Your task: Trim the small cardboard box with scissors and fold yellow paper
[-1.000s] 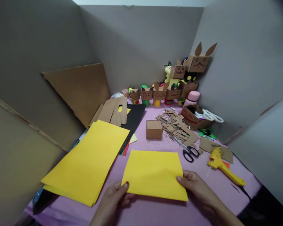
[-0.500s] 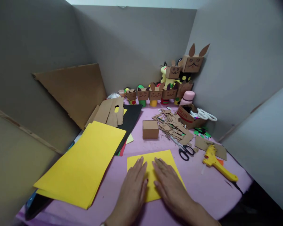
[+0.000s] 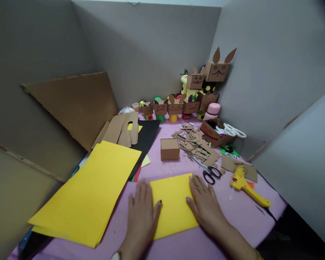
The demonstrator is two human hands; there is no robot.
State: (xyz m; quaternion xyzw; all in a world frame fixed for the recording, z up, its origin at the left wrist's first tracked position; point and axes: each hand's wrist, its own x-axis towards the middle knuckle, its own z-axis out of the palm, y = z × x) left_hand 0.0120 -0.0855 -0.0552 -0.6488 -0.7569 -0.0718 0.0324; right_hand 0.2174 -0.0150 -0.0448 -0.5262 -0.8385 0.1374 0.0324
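A yellow sheet of paper point(image 3: 173, 206) lies flat on the pink tabletop in front of me. Along its left edge rests my left hand point(image 3: 142, 209), fingers stretched out and the thumb on the paper. My right hand point(image 3: 206, 202) lies flat over the right edge, its fingers extended and thumb pointing inward. Neither hand grips anything. Just beyond the sheet stands a small closed cardboard box point(image 3: 169, 150). Black-handled scissors point(image 3: 209, 172) lie to the right of it, by a heap of cardboard scraps point(image 3: 196, 142).
Larger yellow sheets point(image 3: 89, 195) lie at left, over black paper point(image 3: 147, 135) and cardboard pieces point(image 3: 119, 128). A yellow glue gun point(image 3: 247, 187) rests at right. Behind are a cardboard tool box point(image 3: 213, 135), a pink bottle point(image 3: 212, 110) and several cardboard animal figures point(image 3: 176, 108). Grey partitions surround the table.
My hands have moved apart from the middle of the yellow sheet to its left and right edges. The whole view has shifted slightly.
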